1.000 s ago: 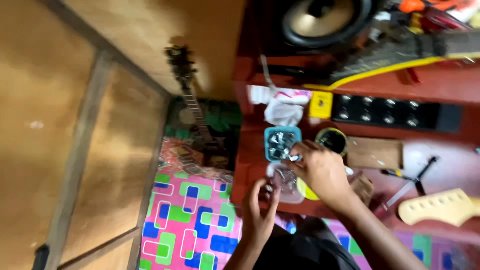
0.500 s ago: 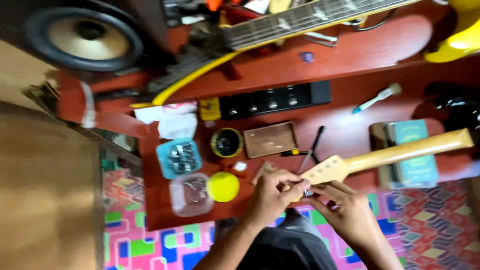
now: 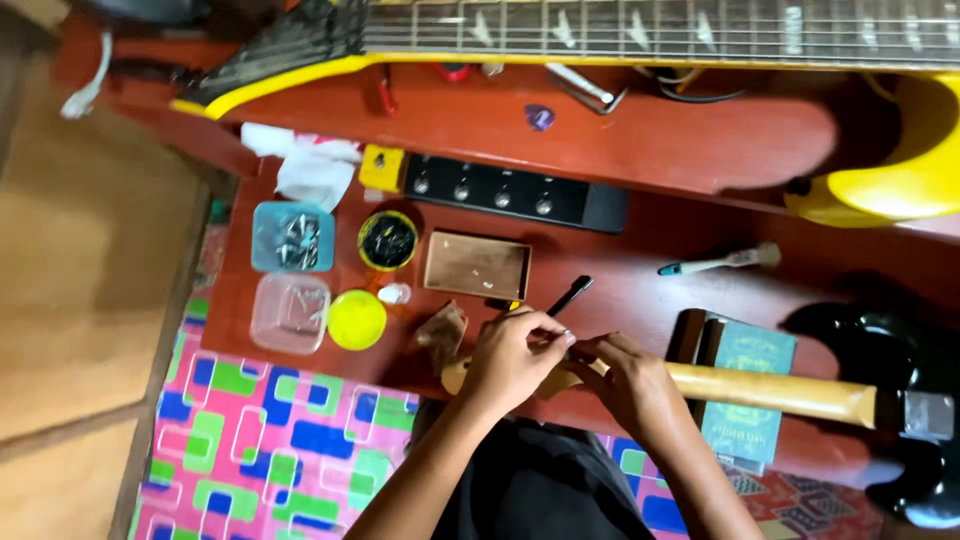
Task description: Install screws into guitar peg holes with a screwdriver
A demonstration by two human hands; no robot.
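Observation:
A pale wooden guitar neck point(image 3: 770, 390) lies across the red table's point(image 3: 700, 150) near edge and joins a black guitar body point(image 3: 905, 345) at the right. Its headstock point(image 3: 455, 376) is mostly hidden under my hands. My left hand point(image 3: 510, 362) rests over the headstock and grips it. My right hand point(image 3: 628, 385) is beside it on the neck. Its fingertips meet the left hand's around a small silvery part point(image 3: 567, 338). A black-handled screwdriver point(image 3: 570, 295) lies just beyond my fingers.
At the left stand a blue tray of metal parts point(image 3: 290, 237), a clear tub point(image 3: 290, 312), a yellow lid point(image 3: 357, 320), a round tin point(image 3: 387, 240) and a brown tray point(image 3: 476, 266). Farther back are a black knob unit point(image 3: 500, 195), a yellow guitar point(image 3: 900, 180), a brush point(image 3: 720, 262) and a green booklet point(image 3: 745, 385).
The view has swung right from the floor and parts trays to the neck. My right hand left the blue tray; both hands now sit closed together on the headstock.

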